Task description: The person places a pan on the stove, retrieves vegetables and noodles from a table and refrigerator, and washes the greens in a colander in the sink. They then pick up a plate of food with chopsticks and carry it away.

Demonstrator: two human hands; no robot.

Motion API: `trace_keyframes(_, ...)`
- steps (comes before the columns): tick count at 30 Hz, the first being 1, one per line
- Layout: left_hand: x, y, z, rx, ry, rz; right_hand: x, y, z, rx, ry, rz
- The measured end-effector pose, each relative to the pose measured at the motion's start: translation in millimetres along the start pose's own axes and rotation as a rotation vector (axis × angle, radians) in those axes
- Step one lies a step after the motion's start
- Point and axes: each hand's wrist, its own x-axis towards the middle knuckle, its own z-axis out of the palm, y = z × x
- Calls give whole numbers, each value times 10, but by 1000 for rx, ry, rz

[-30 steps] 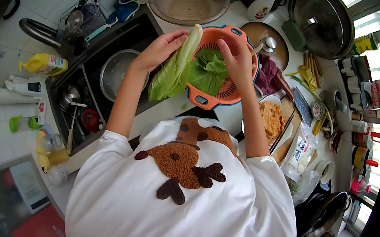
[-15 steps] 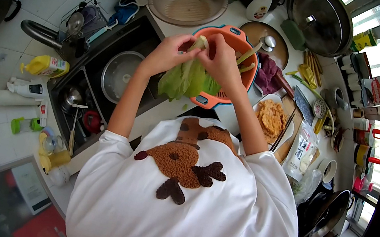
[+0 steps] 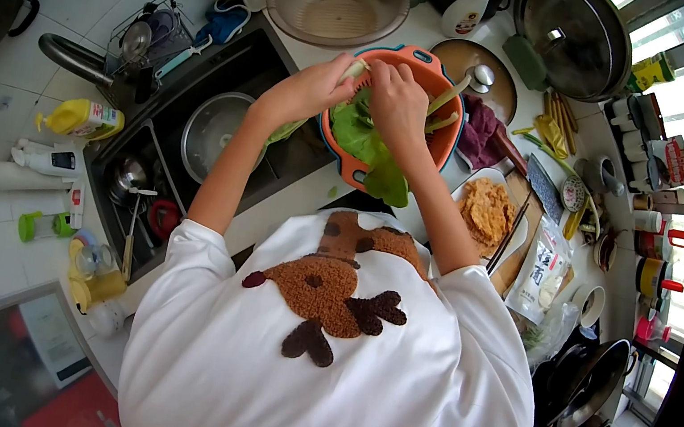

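My left hand (image 3: 310, 89) is closed around the pale stem of a leafy green (image 3: 285, 132), whose leaf hangs partly hidden behind my wrist. Pinched in my right hand (image 3: 396, 105) is a separate green leaf (image 3: 361, 140) that droops over the near rim of an orange colander (image 3: 428, 67). Both hands are above this colander, which has a blue-grey outer edge. Pale stalks (image 3: 447, 97) stick up from its right side. Part of the colander's inside is hidden by my hands and the leaves.
A dark sink (image 3: 232, 59) with a metal bowl (image 3: 208, 137) lies to the left. Behind stands a translucent basin (image 3: 339, 0). To the right are a plate of orange-brown mash (image 3: 486, 215), chopsticks (image 3: 508, 237), a knife (image 3: 545, 189) and a white food packet (image 3: 542, 274).
The leafy green, earlier held between both hands, is now in two parts. My left hand has its part further left; my right hand's leaf lies over the colander.
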Motion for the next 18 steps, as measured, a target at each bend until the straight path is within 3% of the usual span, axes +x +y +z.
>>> trace_keyframes(7,-62,119,-25,231,79,-39,-39,41,213,-151,20,10)
trace_keyframes(9,-93,83,-30,409,30,-194,-98,392,457,-82,153,271)
trace_keyframes(10,-131,67,-41,413,24,-189,-105,537,413,-120,145,301)
trace_keyframes(12,-184,36,-67,344,62,-194,-162,730,363,-4,-40,469)
trace_keyframes(13,-179,26,-26,347,51,-184,-209,778,333,126,-174,613)
trace_keyframes(14,-164,18,35,331,75,-153,-278,796,313,117,-167,629)
trace_keyframes(16,-139,140,95,315,84,-94,-337,696,157,91,-77,554)
trace_keyframes(18,-192,444,165,113,214,114,-367,563,-168,169,24,528)
